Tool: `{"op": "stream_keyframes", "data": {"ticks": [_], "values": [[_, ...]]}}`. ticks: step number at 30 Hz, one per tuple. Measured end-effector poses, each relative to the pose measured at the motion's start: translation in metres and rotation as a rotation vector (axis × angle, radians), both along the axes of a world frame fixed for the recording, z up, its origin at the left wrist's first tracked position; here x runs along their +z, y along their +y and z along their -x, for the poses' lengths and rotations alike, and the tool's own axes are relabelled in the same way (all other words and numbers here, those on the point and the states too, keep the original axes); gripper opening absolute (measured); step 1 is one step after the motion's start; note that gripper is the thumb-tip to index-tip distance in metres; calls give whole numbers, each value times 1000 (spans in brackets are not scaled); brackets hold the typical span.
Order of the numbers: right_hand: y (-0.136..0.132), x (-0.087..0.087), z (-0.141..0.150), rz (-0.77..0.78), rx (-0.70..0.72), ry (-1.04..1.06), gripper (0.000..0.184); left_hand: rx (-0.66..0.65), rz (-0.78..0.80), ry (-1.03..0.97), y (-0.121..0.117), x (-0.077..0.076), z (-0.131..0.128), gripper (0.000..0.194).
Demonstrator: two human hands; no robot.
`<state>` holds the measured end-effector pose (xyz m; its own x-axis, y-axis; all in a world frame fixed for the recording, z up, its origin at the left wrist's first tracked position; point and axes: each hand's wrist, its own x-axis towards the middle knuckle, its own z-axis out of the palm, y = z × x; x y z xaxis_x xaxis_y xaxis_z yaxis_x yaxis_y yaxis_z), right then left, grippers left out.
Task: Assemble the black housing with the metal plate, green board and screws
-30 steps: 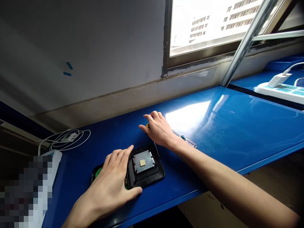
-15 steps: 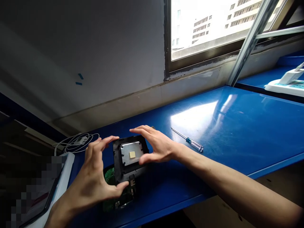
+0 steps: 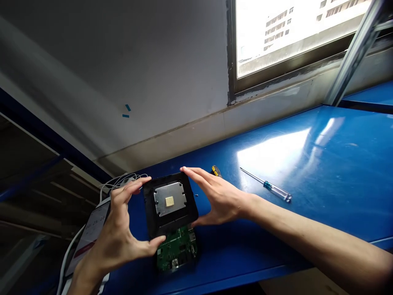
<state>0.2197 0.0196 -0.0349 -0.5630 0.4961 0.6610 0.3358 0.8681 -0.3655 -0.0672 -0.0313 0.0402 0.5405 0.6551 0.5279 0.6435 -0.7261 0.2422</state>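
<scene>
A square black plastic cover is held up between my two hands, its inner side facing me. A silver metal plate with a small yellowish pad is set in its middle. My left hand grips the left side, fingertips at the top corner and thumb at the bottom edge. Round the right side is my right hand, fingertips on the top corner and thumb by the lower corner. Below the cover sits a green circuit board with metal ports, its rear part hidden by the cover.
On the blue table, a clear-handled screwdriver lies to the right. A yellow-and-black object and a tiny screw are behind my right hand. White cables and a tablet-like screen are at left.
My right hand has shifted from over the plate to the cover's right edge. The cover is turned more squarely toward me, and more of the circuit board shows. The view has swung left.
</scene>
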Motion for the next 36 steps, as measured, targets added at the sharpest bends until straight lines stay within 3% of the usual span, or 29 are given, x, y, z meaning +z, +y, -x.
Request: {"op": "stream_keyframes", "data": {"ticks": [11, 19, 28, 36], "values": [[-1, 2, -2, -94, 73, 75, 124, 41, -26, 171, -2, -6, 0, 106], [-4, 1, 3, -173, 51, 136, 129, 43, -45, 224, 1, -14, -9, 101], [-10, 3, 4, -114, 115, 184, 127, 7, 79, 185, 16, -29, -29, 111], [-15, 8, 4, -139, 167, 214, 121, -99, 1, 84, 13, -30, -56, 116]]}}
